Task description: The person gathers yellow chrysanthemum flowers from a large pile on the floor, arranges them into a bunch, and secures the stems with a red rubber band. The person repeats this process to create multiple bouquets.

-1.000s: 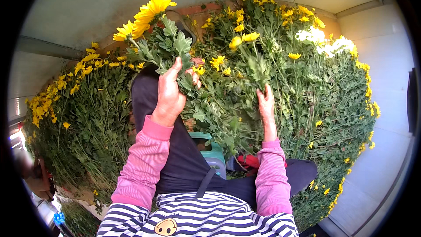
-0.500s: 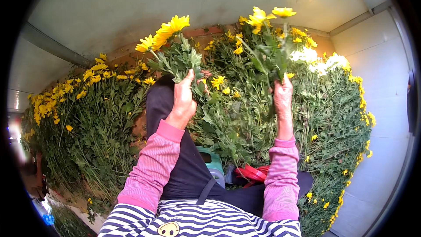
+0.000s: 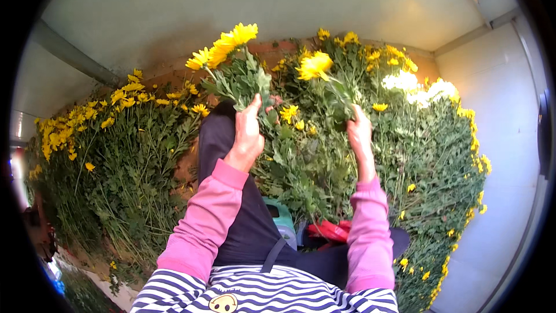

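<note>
Several yellow chrysanthemums (image 3: 223, 47) with leafy green stems stand up in a bunch from my left hand (image 3: 248, 136), whose fingers are wrapped round the stems. To the right, my right hand (image 3: 359, 133) grips a single yellow chrysanthemum (image 3: 315, 66) by its stem, its bloom tilted left toward the bunch. The two hands are apart, with a gap between the blooms. Beneath both hands lies a thick pile of cut chrysanthemums (image 3: 307, 168), mostly green stems and leaves. The lower stem ends in my hands are hidden against that foliage.
More chrysanthemums lie heaped at the left (image 3: 133, 162) and along the right (image 3: 434, 162). A teal plastic object (image 3: 281, 213) and a red item (image 3: 331, 230) sit by my crossed legs. Pale walls (image 3: 266, 0) stand behind and a white panel (image 3: 498, 133) at right.
My right hand has moved slightly left, and the flower in it has swung left toward the bunch. The left hand with its bunch has shifted only a little to the right.
</note>
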Demonstrator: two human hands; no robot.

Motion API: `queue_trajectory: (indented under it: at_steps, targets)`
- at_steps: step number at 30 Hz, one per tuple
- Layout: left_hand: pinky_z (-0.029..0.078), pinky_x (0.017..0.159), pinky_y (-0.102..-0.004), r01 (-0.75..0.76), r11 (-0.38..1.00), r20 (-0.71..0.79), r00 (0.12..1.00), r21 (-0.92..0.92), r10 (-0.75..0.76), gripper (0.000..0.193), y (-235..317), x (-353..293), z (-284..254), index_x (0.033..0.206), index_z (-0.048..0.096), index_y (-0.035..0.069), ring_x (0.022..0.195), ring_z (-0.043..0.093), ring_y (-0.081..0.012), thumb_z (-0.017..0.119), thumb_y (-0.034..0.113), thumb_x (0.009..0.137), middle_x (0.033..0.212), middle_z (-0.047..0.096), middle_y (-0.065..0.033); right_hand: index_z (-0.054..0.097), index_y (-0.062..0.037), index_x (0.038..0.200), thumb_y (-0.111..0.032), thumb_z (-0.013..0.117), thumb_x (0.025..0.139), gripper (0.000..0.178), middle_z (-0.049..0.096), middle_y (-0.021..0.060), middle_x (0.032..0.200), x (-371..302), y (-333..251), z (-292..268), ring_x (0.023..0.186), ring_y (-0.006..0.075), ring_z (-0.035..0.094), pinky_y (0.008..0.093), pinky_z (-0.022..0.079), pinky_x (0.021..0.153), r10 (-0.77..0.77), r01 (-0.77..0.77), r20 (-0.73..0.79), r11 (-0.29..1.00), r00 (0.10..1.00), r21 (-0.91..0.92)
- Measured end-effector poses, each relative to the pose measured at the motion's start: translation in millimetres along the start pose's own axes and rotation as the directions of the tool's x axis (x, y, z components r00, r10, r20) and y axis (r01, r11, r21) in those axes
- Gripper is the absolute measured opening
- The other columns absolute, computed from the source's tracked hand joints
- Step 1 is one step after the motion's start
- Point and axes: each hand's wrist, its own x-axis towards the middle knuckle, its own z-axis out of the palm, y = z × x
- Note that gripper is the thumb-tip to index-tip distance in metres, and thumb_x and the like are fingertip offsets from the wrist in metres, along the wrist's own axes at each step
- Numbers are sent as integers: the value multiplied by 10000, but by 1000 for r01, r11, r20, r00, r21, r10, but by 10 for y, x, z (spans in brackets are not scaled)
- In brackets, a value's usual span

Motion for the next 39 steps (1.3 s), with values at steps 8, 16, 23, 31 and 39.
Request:
queue_trajectory:
  at_steps: [8,16,23,31,39]
  targets:
    - [529,632,-288,-99,994,-27,995,46,100,310,-153,56,16,1045,646,-2,757,617,-130,515,271,981,935,681,-65,467,-43,1302,52,500,852,461,644,254,869,-184,-459,147,774,413,638,414,498,665,-145,140,-163,989,976,-38]
    - [438,823,-300,-97,995,-40,994,14,98,433,-34,-121,245,1017,651,-20,886,538,-117,492,381,982,965,650,-54,516,-45,1279,80,476,884,416,640,65,953,-559,-1348,493,850,92,539,238,450,747,-186,22,265,855,946,519]
    - [448,795,-304,-156,935,75,987,320,139,550,-44,-132,142,1099,622,-8,880,532,-111,453,500,972,1019,633,-38,514,11,1211,54,472,886,330,650,151,792,-569,-1236,613,641,209,610,313,490,611,-193,160,131,961,973,225]
    - [418,902,-287,-285,957,237,935,55,265,675,0,-314,332,1290,448,52,1027,502,-126,720,458,825,1142,549,-9,397,-13,1345,86,518,756,610,605,243,1110,-657,-1327,610,848,417,637,444,530,710,-251,258,61,949,966,-183]
    - [547,662,-308,-116,984,122,984,-132,132,354,167,-206,250,1025,597,17,692,647,-167,623,345,896,846,663,-78,309,-27,1425,-123,711,776,769,523,208,1205,-875,-1550,333,1070,363,539,412,466,860,-217,246,207,960,954,-130]
